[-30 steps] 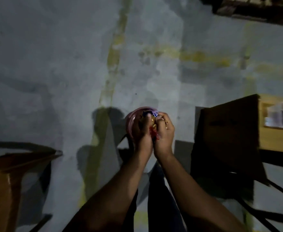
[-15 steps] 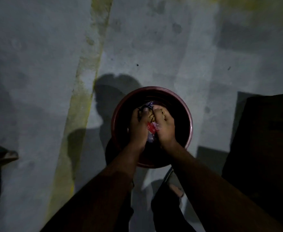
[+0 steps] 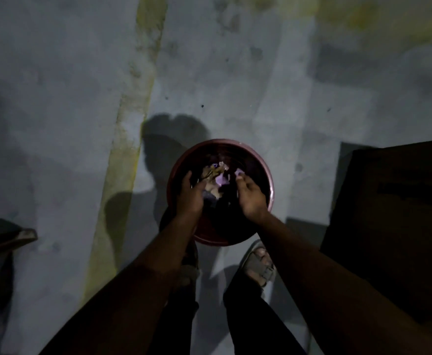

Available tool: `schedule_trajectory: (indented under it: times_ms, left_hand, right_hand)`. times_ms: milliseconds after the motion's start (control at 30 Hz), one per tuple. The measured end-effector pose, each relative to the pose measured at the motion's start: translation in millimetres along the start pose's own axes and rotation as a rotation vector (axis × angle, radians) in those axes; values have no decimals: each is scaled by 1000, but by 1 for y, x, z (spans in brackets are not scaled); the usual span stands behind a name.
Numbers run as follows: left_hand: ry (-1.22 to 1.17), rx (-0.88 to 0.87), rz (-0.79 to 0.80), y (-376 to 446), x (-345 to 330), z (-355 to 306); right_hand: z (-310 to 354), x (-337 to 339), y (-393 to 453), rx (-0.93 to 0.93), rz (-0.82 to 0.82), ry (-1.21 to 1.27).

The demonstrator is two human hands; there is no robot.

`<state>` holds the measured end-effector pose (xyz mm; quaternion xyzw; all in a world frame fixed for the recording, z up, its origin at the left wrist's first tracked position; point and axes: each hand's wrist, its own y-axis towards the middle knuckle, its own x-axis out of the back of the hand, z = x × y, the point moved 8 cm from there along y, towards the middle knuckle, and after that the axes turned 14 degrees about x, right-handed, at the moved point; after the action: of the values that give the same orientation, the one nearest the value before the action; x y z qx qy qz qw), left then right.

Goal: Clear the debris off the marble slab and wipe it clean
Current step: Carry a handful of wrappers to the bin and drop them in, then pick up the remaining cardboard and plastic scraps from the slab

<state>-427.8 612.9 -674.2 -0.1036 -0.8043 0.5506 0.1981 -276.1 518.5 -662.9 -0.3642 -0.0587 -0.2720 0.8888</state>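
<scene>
- Debris [image 3: 217, 178]: one loose heap of scraps inside the single maroon bin [image 3: 270, 185].
- Left hand [image 3: 190, 194], right hand [image 3: 250, 197]: two, above the bin, fingers spread, holding nothing.

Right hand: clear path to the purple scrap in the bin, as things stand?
Probably yes. The right hand hovers open over the bin, its fingertips right beside the purple scrap. Nothing lies between them, and the left hand is off to the other side. Dim light hides depth.
</scene>
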Motion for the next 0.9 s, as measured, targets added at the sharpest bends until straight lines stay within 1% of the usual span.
schedule_trajectory:
  times_ms: [100,167,300,367,467,533,633,700,767,900]
  left_hand:
    - [20,-14,21,-70,15,-25]
    - [39,-27,50,-128,23,-49]
    - [90,-118,110,-252,45,-105]
    - [115,-164,153,-314,53,-129]
    - [251,-286,170,-413,62,-160]
    - [309,-366,228,-472,54,-176]
    - [386,-391,365,-553,29,-175]
    - [463,-423,447,-594,6,-166]
    - [556,-464,525,-636,-23,-149]
    - [675,-459,681,-706,-89,-94]
  right_hand:
    - [51,23,-52,1,-12,33]
    - [97,40,-90,42,16,0]
    - [200,85,-181,104,2,50]
    - [247,110,-227,150,-45,67]
    - [310,149,-300,230,-126,92]
    - [340,175,-344,260,-175,112]
    - [362,221,-408,304,-299,172]
    - [362,255,-444,318,-408,213]
    - [346,291,-485,321,-546,291]
    - [293,354,-567,307,-814,528]
